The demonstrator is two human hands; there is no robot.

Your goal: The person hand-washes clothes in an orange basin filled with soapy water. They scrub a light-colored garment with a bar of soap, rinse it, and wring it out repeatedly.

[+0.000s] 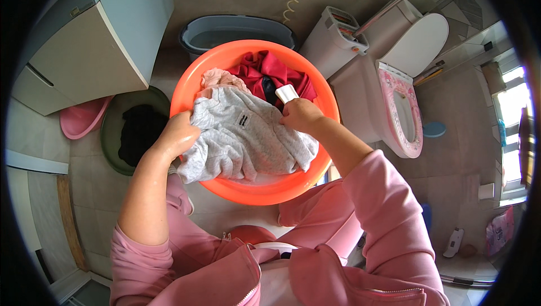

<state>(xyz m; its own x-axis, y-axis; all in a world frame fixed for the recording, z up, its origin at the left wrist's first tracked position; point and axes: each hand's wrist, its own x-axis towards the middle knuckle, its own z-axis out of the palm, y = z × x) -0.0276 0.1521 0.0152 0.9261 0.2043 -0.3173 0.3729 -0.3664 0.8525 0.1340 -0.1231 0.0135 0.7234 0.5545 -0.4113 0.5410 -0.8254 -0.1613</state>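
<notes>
A light grey knit garment (249, 137) with a small printed patch is spread over an orange plastic basin (249, 196). My left hand (179, 133) grips the garment's edge at the basin's left rim. In my right hand (301, 115) is a white handled object (287, 93), perhaps a brush or a bar; its lower part is hidden by the fingers. That hand rests at the garment's right upper edge. Behind the grey cloth lie a dark red satiny cloth (270, 67) and a peach cloth (222, 78), inside the same basin.
A grey tub (236, 20) stands behind the basin, and a white bin (325, 44) beside a toilet (405, 107) is at the right. On the left floor are a green basin (110, 154) holding black cloth (141, 135) and a pink basin (80, 122), below a cabinet (84, 61).
</notes>
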